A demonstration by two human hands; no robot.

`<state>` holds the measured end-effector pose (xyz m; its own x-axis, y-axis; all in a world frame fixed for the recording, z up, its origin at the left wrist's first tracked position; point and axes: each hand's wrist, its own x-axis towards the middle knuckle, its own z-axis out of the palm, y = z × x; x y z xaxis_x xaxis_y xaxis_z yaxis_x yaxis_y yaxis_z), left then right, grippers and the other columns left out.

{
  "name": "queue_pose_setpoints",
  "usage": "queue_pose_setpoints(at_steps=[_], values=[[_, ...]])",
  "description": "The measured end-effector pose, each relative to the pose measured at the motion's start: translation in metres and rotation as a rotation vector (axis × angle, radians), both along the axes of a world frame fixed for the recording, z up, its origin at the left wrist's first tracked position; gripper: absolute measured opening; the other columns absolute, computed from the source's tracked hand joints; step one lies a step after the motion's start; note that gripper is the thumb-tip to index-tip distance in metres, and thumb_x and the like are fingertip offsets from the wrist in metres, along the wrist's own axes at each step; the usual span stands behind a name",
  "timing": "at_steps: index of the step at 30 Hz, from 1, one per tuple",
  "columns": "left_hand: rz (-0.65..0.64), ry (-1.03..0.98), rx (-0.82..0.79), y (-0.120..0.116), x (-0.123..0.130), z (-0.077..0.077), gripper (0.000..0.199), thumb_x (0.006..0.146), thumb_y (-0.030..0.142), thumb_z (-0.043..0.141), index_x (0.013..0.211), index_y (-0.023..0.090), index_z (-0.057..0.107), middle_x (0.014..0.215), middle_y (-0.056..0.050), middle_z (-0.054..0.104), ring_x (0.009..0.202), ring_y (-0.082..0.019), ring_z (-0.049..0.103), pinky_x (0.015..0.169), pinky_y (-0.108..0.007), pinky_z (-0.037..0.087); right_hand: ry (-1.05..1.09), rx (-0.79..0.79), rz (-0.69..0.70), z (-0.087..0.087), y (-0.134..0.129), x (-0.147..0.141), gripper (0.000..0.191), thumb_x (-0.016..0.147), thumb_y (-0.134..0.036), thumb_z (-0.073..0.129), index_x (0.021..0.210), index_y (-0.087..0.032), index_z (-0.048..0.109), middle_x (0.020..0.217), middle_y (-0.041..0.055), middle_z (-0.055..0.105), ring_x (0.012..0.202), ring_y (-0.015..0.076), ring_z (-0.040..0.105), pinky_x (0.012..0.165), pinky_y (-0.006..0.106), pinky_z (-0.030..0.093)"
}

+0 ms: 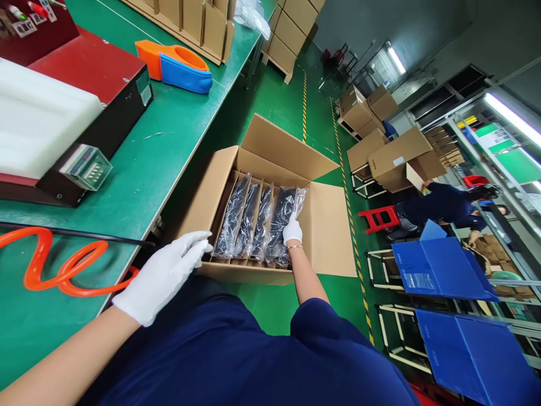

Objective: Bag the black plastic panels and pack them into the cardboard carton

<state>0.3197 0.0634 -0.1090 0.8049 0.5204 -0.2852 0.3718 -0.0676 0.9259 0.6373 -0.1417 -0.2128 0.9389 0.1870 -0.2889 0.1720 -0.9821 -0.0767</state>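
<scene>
An open cardboard box (pixel 332 231) stands before me with its flaps spread. Cardboard dividers split it into narrow slots, which hold several dark items in clear plastic bags (pixel 231 220). Inside the box on the right, my right hand (pixel 292 231), in a white glove, is closed on a bagged dark item (pixel 281 217); its fingertips are partly hidden. My left hand (pixel 164 276), gloved too, is held by the box's near left corner, fingers stretched out and nothing visible in them. What the bagged items are cannot be made out.
Left is a green worktable (pixel 169 152) with a red machine (pixel 97 62), an orange coiled hose (pixel 67 270) and an orange-and-blue ring-shaped object (pixel 186 70). Cardboard dividers (pixel 190 25) stand at its far end. Blue boxes (pixel 439 268) and a seated person (pixel 439 206) are right.
</scene>
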Motion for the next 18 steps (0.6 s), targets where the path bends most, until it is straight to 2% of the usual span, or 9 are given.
queue_pose_setpoints(at_steps=[5, 10, 14, 18], values=[[0.019, -0.005, -0.011, 0.0, 0.0, 0.0, 0.06, 0.087, 0.064, 0.046, 0.123, 0.02, 0.063, 0.104, -0.009, 0.076, 0.086, -0.025, 0.068, 0.091, -0.042, 0.057, 0.07, -0.094, 0.096, -0.014, 0.027, -0.005, 0.064, 0.1, -0.016, 0.046, 0.161, -0.013, 0.029, 0.133, 0.0286, 0.059, 0.12, 0.0343, 0.067, 0.1, 0.049, 0.054], [0.008, -0.006, -0.031, 0.0, -0.001, -0.003, 0.062, 0.087, 0.065, 0.047, 0.127, 0.02, 0.062, 0.105, -0.009, 0.076, 0.087, -0.025, 0.069, 0.089, -0.041, 0.058, 0.163, -0.112, 0.213, -0.034, 0.048, -0.015, 0.049, 0.099, -0.037, 0.064, 0.141, -0.014, 0.054, 0.137, 0.0164, 0.06, 0.119, 0.0272, 0.064, 0.1, 0.048, 0.056], [0.006, 0.011, -0.021, 0.0, 0.0, -0.002, 0.066, 0.087, 0.066, 0.045, 0.127, 0.018, 0.063, 0.106, -0.009, 0.076, 0.092, -0.026, 0.069, 0.097, -0.043, 0.056, 0.249, -0.099, 0.31, -0.029, 0.031, 0.002, 0.038, 0.098, -0.037, 0.066, 0.129, -0.015, 0.062, 0.13, 0.0113, 0.064, 0.113, 0.0233, 0.065, 0.096, 0.045, 0.058], [-0.004, 0.04, 0.009, 0.0, 0.001, -0.001, 0.071, 0.084, 0.07, 0.044, 0.127, 0.018, 0.065, 0.11, -0.011, 0.075, 0.098, -0.029, 0.069, 0.102, -0.047, 0.053, 0.256, -0.122, 0.28, -0.019, 0.004, 0.03, 0.035, 0.099, -0.037, 0.064, 0.127, -0.017, 0.063, 0.131, 0.0104, 0.064, 0.115, 0.0231, 0.065, 0.098, 0.045, 0.058]])
